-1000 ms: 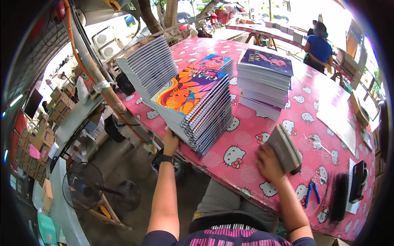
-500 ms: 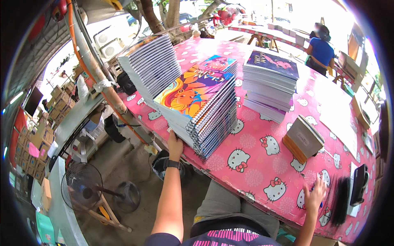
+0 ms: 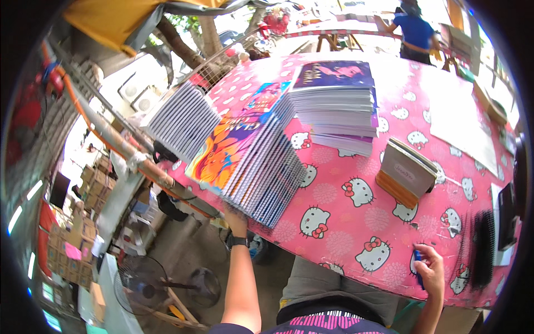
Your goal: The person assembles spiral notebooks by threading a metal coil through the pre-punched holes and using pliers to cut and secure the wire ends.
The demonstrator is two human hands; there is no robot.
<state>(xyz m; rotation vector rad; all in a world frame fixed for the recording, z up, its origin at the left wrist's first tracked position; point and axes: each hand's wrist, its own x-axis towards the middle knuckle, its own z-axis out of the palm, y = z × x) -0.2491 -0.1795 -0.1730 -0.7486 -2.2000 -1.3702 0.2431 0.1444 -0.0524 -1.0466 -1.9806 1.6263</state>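
My left hand (image 3: 236, 221) is against the lower near corner of a stack of spiral-bound notebooks (image 3: 267, 172) with colourful illustrated covers; its fingers are hidden by the stack. At the table's right front, my right hand (image 3: 433, 273) is closed round a slim blue tool (image 3: 418, 268), whose exact kind I cannot make out. Just right of that hand lies a bundle of black binding coils (image 3: 481, 250). Further up the table are a second stack of spiral-bound notebooks (image 3: 182, 123) at the left and a tall pile of purple-covered books (image 3: 336, 106) in the middle.
A grey-and-brown block-shaped holder (image 3: 408, 171) stands on the pink patterned table (image 3: 339, 245). Large white sheets (image 3: 464, 131) and a black device (image 3: 507, 216) lie at the right. A metal post (image 3: 144, 167) runs along the left edge; a fan (image 3: 146, 286) stands below. A person in blue (image 3: 414, 33) works beyond.
My right hand, spread over the blue tool before, has closed round it. The left hand stays at the notebook stack, its fingers now more hidden. The whole view has shifted and tilted.
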